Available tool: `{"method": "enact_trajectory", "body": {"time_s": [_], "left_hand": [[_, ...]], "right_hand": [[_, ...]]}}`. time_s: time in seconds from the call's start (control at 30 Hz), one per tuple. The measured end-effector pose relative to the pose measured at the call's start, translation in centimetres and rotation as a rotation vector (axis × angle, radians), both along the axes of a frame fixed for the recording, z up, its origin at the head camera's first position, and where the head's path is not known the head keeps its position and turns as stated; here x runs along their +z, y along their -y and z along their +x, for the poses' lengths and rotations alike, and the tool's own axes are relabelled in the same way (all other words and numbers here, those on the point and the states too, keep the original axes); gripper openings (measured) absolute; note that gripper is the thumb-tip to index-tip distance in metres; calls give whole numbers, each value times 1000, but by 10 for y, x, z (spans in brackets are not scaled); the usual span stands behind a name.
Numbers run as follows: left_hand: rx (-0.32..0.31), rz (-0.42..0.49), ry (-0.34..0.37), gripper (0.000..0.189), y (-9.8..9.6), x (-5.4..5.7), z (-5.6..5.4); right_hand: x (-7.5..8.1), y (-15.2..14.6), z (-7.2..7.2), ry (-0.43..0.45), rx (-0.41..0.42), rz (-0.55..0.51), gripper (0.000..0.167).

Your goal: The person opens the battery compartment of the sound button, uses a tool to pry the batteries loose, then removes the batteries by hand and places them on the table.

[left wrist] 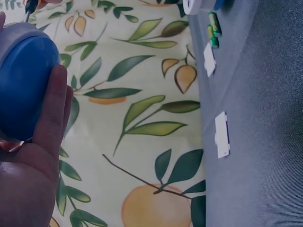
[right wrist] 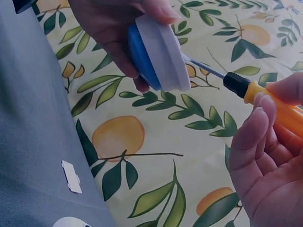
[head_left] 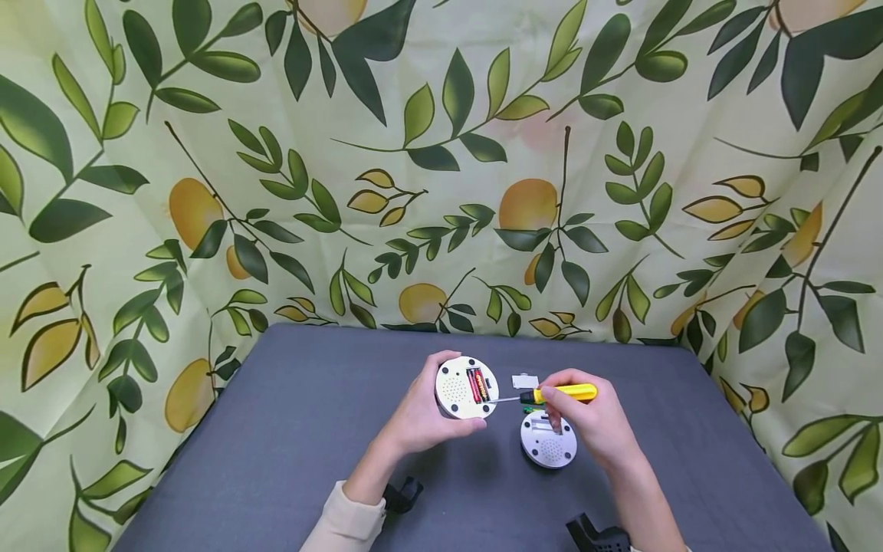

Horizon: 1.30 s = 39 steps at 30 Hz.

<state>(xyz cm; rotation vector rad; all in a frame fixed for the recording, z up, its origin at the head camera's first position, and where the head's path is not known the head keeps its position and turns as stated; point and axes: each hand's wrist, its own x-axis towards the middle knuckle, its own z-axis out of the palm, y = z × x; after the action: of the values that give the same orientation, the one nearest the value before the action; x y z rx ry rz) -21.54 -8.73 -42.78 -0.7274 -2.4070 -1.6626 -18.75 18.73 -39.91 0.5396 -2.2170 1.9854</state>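
My left hand [head_left: 422, 412] grips a round white device [head_left: 453, 389] with a blue back [left wrist: 26, 87], its underside tilted toward the head camera. In its uncovered battery compartment lie red batteries [head_left: 477, 386]. A screwdriver [head_left: 578, 392] with a yellow handle and black collar is held in my right hand [head_left: 599, 418], thumb and fingers pinching the handle. Its metal shaft [right wrist: 206, 67] points to the compartment's lower edge; whether the tip touches a battery cannot be told. Beneath the right hand, a second round device [head_left: 548, 454] rests underside up on the table.
Green batteries [left wrist: 214, 30] lie beside the second device. Two small white battery covers, one nearer [left wrist: 222, 135] and one farther [left wrist: 209, 59] in the left wrist view, rest on the grey table [head_left: 290, 429]. A leaf-patterned cloth [head_left: 441, 192] hangs behind the table.
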Motion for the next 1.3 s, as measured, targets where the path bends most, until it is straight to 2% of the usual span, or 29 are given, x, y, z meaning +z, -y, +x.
{"method": "enact_trajectory", "body": {"time_s": [0.1, 0.2, 0.33, 0.5, 0.73, 1.13, 1.3], "left_hand": [[5, 2, -4, 96, 0, -1, -1], [10, 15, 3, 94, 0, -1, -2], [23, 52, 15, 93, 2, -1, -4], [38, 61, 17, 91, 4, -2, -5], [21, 79, 28, 90, 4, -3, -6], [5, 97, 45, 90, 4, -3, -7], [-17, 112, 36, 92, 5, -3, -7]], "right_hand": [[1, 0, 1, -13, -14, 31, 6], [1, 0, 2, -64, -14, 64, 4], [-2, -2, 2, -130, -7, 104, 9], [-4, -1, -1, -130, -8, 122, 11], [-6, -2, -1, -148, -6, 123, 14], [-10, -4, -4, -231, 46, 116, 17], [-11, -5, -4, -237, 61, 112, 20]]}}
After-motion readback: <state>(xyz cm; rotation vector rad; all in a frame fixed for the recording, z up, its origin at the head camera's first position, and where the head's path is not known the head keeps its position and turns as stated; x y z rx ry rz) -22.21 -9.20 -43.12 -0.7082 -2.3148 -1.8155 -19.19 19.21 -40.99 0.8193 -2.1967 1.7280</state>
